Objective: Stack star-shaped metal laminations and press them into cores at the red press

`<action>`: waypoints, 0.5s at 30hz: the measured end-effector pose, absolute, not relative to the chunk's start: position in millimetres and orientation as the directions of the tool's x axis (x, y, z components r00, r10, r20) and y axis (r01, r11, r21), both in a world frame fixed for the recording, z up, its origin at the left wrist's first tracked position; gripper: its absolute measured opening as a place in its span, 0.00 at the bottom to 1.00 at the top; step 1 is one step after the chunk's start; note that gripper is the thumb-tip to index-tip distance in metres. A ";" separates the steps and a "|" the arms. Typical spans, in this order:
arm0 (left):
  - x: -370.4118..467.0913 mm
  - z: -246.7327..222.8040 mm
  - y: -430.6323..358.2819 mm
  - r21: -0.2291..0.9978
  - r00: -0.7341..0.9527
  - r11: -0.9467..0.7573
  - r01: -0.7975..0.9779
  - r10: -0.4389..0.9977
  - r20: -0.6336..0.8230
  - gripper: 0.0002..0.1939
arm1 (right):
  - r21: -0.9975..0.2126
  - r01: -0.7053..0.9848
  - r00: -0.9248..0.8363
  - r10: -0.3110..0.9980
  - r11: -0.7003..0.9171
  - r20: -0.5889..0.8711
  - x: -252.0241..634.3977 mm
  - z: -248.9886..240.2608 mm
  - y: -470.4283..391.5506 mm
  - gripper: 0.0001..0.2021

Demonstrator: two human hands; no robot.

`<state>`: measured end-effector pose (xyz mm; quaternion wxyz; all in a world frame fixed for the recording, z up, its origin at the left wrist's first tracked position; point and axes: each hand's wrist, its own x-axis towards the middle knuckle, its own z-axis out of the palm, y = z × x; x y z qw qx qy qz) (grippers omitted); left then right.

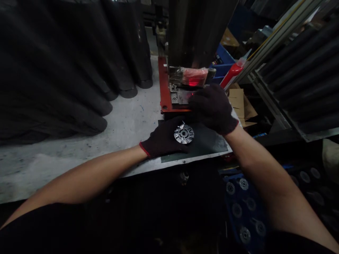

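Note:
My left hand (165,138), in a dark glove with a red cuff, curves around a round, finned metal disc (184,133), thumb below it and fingers above. The disc's patterned face, with a ring at its centre, points up over a dark green mat (203,143). My right hand (212,106), gloved the same way, reaches over the bed of a red-framed machine (164,88). Its fingers are curled down at a metal fixture plate (182,96), where a small red light spot shows. Whatever lies under those fingers is hidden.
Dark cylindrical tubes (143,70) stand on the white worktop (127,116) at left. A wrapped pink pad (196,76) sits behind the fixture. A red bottle (233,74), a blue bin (222,63) and cardboard (237,102) are at right. Below, a blue tray (233,225) holds several discs.

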<state>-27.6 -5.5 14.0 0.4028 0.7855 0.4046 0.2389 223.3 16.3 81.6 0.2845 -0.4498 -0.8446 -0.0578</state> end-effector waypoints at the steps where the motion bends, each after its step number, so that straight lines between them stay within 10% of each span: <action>1: -26.6 13.5 -5.7 0.826 0.563 -0.362 0.432 0.824 0.066 0.62 | -0.265 0.802 -0.322 0.762 0.535 0.562 220.1 73.5 2.0 0.18; 6: -25.4 3.5 -3.3 0.794 0.569 -0.425 0.434 0.813 0.124 0.58 | -0.748 0.647 0.065 0.966 0.149 0.249 204.6 32.6 -56.0 0.22; 15: -26.5 -6.3 0.0 0.785 0.573 -0.433 0.444 0.810 0.123 0.58 | -0.738 0.671 0.079 0.984 0.066 0.160 201.1 20.2 -43.7 0.22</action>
